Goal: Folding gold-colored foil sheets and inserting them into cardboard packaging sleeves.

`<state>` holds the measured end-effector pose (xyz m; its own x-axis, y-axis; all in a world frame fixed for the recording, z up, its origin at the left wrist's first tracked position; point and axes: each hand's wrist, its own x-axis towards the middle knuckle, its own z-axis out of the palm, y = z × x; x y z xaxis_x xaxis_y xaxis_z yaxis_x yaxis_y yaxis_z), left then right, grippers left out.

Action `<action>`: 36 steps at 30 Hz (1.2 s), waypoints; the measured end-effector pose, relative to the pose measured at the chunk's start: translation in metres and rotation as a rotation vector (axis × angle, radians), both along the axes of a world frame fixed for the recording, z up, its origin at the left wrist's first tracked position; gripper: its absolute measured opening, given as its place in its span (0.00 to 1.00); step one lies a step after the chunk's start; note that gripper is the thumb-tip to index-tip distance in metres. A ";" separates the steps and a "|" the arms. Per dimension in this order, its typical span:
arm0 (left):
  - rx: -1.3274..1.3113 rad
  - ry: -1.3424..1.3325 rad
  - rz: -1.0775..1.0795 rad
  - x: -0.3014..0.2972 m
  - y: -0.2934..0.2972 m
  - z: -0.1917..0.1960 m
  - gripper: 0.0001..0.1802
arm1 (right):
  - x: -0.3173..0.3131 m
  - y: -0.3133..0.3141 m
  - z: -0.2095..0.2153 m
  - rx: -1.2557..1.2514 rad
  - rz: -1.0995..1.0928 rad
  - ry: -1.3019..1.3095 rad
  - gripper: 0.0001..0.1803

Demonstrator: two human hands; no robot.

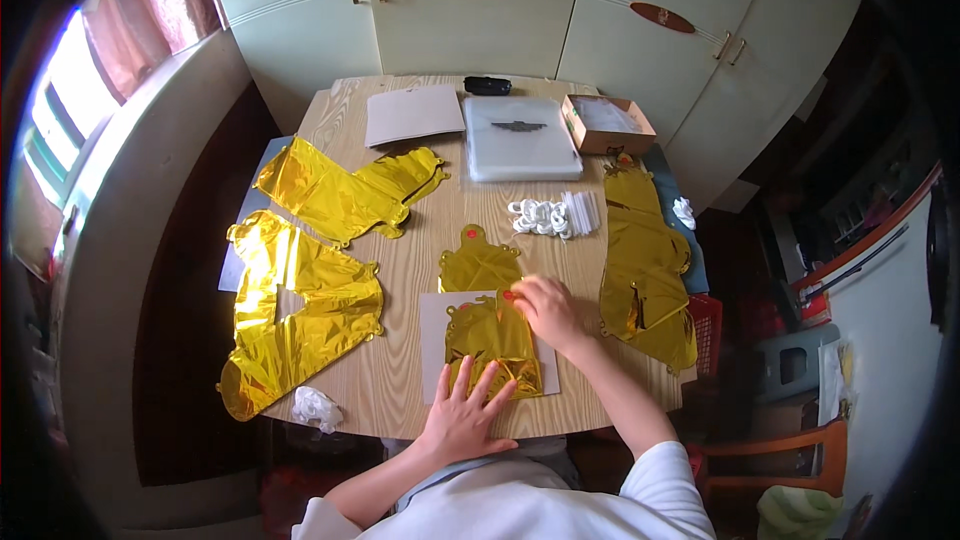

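Observation:
A gold foil balloon [490, 332], deflated and partly folded, lies on a pale cardboard sheet [432, 340] in front of me. One lobed end of gold foil [478, 262] sticks out past the sheet's far edge. My left hand [468, 408] rests flat on the near part of the foil with its fingers spread. At the upper right corner, by a red dot, the fingers of my right hand [545, 308] are bent and closed on the foil's edge. The fingertips are partly hidden.
Other flat gold foil balloons lie left [305, 305] and right [640, 260]. Behind are white ribbon coils [540, 218], clear straws [582, 212], a stack of clear bags [520, 145], cardboard sheets [415, 115], a carton [608, 140] and a black case [487, 86]. Crumpled white plastic [316, 408] sits near left.

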<state>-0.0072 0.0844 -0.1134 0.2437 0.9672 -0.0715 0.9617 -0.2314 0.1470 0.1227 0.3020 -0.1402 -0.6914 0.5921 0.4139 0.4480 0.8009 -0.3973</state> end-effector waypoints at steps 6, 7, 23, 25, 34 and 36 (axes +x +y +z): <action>-0.001 -0.009 -0.001 0.000 0.000 -0.001 0.52 | 0.035 -0.052 0.001 0.145 0.260 -0.267 0.27; -0.001 -0.009 -0.003 0.000 0.000 -0.001 0.52 | 0.036 -0.052 -0.002 0.128 0.245 -0.284 0.28; -0.013 -0.006 0.002 0.000 -0.001 0.001 0.52 | 0.011 0.017 -0.008 0.129 -0.178 -0.390 0.31; -0.009 -0.005 0.007 -0.001 -0.002 0.001 0.52 | 0.006 0.017 0.005 -0.062 -0.242 -0.386 0.26; 0.009 -0.006 0.009 -0.001 -0.004 0.002 0.52 | 0.009 0.038 0.017 -0.591 -0.150 -0.129 0.16; 0.006 -0.001 0.004 0.000 -0.003 0.003 0.52 | 0.018 0.043 0.017 -0.676 -0.051 -0.041 0.15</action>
